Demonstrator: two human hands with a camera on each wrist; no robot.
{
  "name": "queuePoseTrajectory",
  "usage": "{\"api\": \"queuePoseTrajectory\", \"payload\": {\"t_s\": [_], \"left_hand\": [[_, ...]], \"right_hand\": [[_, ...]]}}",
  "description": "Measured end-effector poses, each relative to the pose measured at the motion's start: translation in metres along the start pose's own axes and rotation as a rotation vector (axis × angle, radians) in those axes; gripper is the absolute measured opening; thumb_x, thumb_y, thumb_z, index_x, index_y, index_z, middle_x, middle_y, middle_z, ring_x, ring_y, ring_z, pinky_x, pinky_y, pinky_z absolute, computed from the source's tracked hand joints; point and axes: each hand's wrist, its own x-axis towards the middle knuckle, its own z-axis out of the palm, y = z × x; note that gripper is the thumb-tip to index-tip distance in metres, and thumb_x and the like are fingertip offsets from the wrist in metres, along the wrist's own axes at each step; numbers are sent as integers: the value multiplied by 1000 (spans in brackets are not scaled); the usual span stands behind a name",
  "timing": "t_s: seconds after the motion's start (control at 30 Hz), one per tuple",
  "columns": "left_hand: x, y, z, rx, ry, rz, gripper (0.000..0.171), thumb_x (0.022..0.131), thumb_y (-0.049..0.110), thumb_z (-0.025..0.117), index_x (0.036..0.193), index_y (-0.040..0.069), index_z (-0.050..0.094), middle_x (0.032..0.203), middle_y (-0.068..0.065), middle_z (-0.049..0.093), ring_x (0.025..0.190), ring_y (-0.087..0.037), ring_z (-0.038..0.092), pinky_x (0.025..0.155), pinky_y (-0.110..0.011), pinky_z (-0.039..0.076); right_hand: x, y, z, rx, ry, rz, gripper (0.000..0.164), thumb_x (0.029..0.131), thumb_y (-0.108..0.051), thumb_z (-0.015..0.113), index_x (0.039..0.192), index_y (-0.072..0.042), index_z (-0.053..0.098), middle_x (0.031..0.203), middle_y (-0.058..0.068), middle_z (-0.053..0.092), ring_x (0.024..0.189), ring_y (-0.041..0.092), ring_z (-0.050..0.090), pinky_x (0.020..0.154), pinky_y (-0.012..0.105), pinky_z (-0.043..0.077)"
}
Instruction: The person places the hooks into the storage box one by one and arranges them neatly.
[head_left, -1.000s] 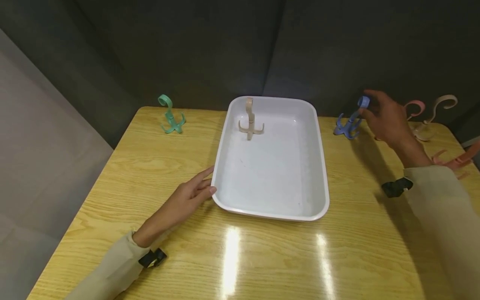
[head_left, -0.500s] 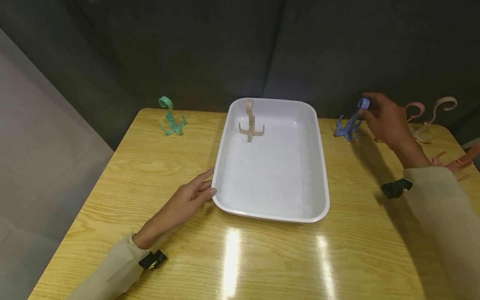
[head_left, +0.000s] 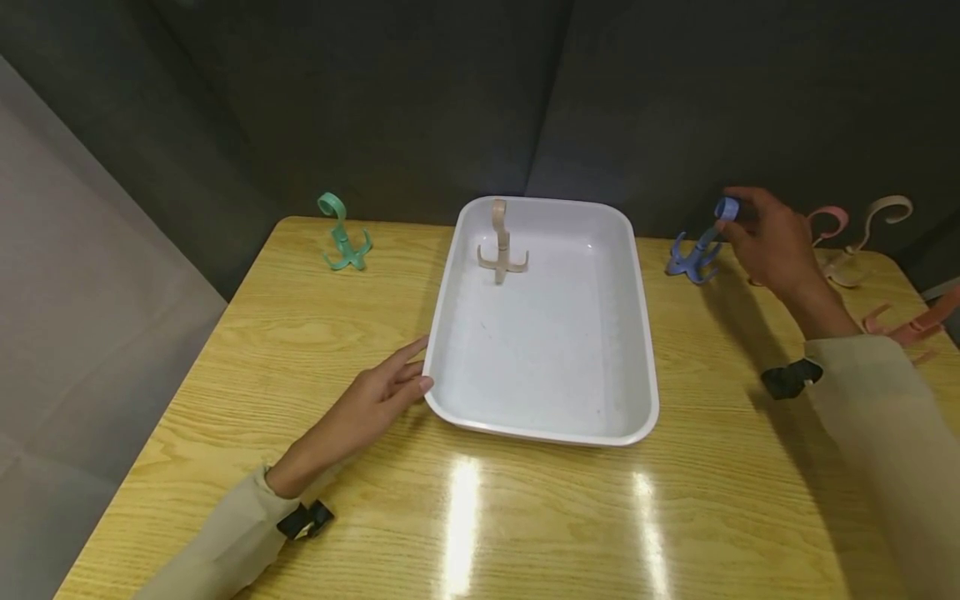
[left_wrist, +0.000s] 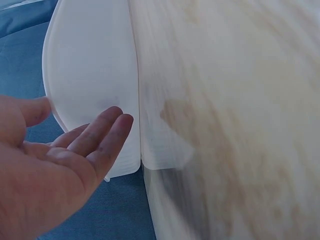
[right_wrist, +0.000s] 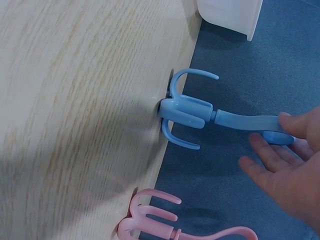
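A white rectangular tray stands mid-table, with a beige multi-arm hook upright inside at its far left. My left hand touches the tray's left side; its thumb lies at the rim and its fingers are fairly straight. In the left wrist view, the fingers rest by the tray's outer wall. To the right of the tray, my right hand pinches the curled top of a blue multi-arm hook between thumb and fingers. In the right wrist view, the blue hook's prongs are at the tabletop.
A green hook stands at the table's back left. Beyond my right hand are a pink hook, a beige hook and a coral hook, partly behind my sleeve. A dark curtain hangs behind the wooden table.
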Motion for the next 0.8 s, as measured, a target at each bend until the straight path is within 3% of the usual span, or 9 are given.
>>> {"api": "queuePoseTrajectory", "payload": {"t_s": [0.3, 0.4, 0.6, 0.8], "left_hand": [[0, -1, 0, -3, -1, -13, 59, 100, 33, 50, 151, 18, 25, 138, -12, 49, 121, -17, 52, 96, -28, 44], [-1, -1, 0, -3, -1, -10, 60, 99, 33, 50, 151, 17, 25, 137, -13, 49, 121, -19, 52, 96, -30, 45], [-1, -1, 0, 2, -2, 2, 60, 99, 33, 50, 151, 17, 24, 137, -14, 49, 121, -20, 52, 95, -30, 45], [0, -2, 0, 6, -1, -9, 59, 100, 33, 50, 151, 19, 24, 138, -12, 49, 121, -17, 52, 95, -27, 45]], "right_hand": [[-5, -5, -1, 79, 38, -14, 51, 96, -29, 55, 144, -17, 41, 136, 19, 49, 115, 36, 54, 73, 15, 45], [-6, -8, -3, 109, 51, -29, 51, 95, -29, 56, 143, -18, 43, 135, 19, 50, 115, 28, 56, 77, 15, 47], [-6, -13, -5, 139, 94, -60, 48, 93, -28, 60, 138, -17, 48, 130, 20, 54, 106, 6, 60, 73, 9, 43], [-7, -21, -9, 185, 144, -75, 46, 92, -25, 63, 136, -17, 51, 126, 17, 57, 101, -1, 59, 76, 10, 44]]}}
